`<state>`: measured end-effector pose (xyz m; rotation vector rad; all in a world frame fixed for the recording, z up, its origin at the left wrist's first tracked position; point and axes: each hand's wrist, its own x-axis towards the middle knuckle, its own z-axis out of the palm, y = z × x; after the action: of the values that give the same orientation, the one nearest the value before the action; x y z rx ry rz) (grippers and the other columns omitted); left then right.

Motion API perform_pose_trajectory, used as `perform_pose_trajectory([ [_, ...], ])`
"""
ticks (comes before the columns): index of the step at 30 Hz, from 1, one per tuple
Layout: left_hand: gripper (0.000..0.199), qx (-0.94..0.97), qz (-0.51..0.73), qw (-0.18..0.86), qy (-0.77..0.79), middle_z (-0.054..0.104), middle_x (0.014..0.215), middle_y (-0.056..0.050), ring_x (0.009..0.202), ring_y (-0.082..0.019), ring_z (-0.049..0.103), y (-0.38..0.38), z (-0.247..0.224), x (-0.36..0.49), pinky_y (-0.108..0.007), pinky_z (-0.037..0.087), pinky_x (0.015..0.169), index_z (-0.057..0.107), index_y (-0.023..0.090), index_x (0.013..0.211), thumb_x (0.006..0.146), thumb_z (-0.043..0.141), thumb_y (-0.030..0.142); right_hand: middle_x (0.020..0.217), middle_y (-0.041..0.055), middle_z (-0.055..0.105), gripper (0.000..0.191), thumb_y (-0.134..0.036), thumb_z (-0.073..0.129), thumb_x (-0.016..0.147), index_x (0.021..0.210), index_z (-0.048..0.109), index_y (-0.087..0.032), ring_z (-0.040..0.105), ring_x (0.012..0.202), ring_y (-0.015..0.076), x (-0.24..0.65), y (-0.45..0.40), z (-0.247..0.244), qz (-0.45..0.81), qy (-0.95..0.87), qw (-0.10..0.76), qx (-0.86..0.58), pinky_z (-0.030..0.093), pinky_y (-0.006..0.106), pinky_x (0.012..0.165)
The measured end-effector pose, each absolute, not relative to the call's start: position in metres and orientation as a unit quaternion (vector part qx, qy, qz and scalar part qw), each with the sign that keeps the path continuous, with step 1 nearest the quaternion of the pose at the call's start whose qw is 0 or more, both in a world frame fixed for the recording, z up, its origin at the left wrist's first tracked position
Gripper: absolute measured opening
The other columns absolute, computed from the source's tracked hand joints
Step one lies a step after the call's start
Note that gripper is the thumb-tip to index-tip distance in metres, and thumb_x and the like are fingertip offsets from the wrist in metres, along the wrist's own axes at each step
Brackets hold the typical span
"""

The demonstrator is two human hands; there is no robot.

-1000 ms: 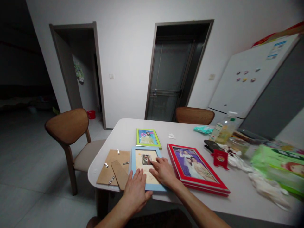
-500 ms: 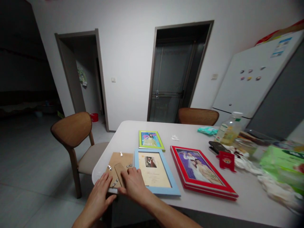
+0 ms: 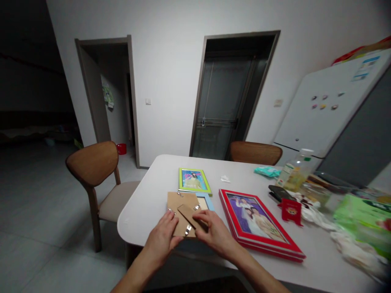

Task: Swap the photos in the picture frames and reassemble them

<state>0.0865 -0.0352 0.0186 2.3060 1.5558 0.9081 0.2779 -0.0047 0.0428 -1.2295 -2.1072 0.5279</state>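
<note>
Now your left hand (image 3: 161,236) and right hand (image 3: 215,232) grasp the brown rectangular fiberboard backing (image 3: 175,200), shifted over the light-blue rectangular frame (image 3: 208,199), mostly covering it.

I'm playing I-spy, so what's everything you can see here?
Backing board: 1, brown, over blue frame
Blue frame: 1, blue, partly covered
Green frame: 1, green, beyond board
Red frames: 2, red, stacked right
Table: 1, white, centre
Bottle: 1, clear, table's right
Bowl: 1, clear, by bottle
Dark flat thing: 1, black, before bottle
Small red thing: 1, red, beside that
Packets: 2, green and teal, right
Crumpled scraps: unclear, white, centre and right
Chairs: 2, brown, left and behind
Fridge: 1, white, right
Bucket: 1, red, floor
Doorways: 2, grey-framed, back
Left hand and right hand: 2, bare, on board
</note>
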Motion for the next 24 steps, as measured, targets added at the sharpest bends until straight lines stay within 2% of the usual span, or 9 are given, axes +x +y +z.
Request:
perform_pose_trajectory([
  [5,0.04,0.797,0.277,0.15,0.516,0.047,0.122,-0.012,0.116,-0.024,0.038,-0.025,0.007,0.124,-0.038,0.03,0.098,0.052,0.016,0.108,0.069,0.056,0.023,0.09,0.0069,0.056,0.034,-0.02,0.052,0.059,0.09,0.064,-0.017,0.05,0.087,0.0208,0.315,0.002,0.024,0.211,-0.779,0.297,-0.511,0.038,0.031,0.081],
  [14,0.026,0.8,0.212,0.142,0.544,0.051,0.118,-0.012,0.115,-0.023,0.039,-0.026,0.011,0.121,-0.044,0.026,0.097,0.053,0.016,0.1,0.076,0.045,0.019,0.091,0.0068,0.056,0.034,-0.018,0.05,0.061,0.092,0.064,-0.017,0.048,0.088,0.0197,0.303,0.007,0.004,0.15,-0.807,0.25,-0.513,0.036,0.029,0.08],
  [20,0.042,0.816,0.199,0.13,0.528,0.044,0.124,-0.014,0.117,-0.025,0.035,-0.033,0.006,0.121,-0.046,0.02,0.099,0.05,0.016,0.103,0.067,0.059,0.035,0.089,0.0067,0.054,0.024,-0.028,0.045,0.073,0.085,0.064,-0.018,0.046,0.086,0.0184,0.305,0.009,0.003,0.106,-0.835,0.229,-0.488,0.035,0.027,0.077],
  [24,0.031,0.815,0.193,0.121,0.533,0.046,0.123,-0.01,0.115,-0.022,0.038,-0.035,0.005,0.121,-0.045,0.019,0.1,0.053,0.018,0.09,0.065,0.063,0.033,0.094,0.0083,0.053,0.028,-0.023,0.037,0.08,0.091,0.061,-0.018,0.045,0.087,0.018,0.307,0.026,0.006,0.043,-0.825,0.202,-0.526,0.032,0.027,0.076],
])
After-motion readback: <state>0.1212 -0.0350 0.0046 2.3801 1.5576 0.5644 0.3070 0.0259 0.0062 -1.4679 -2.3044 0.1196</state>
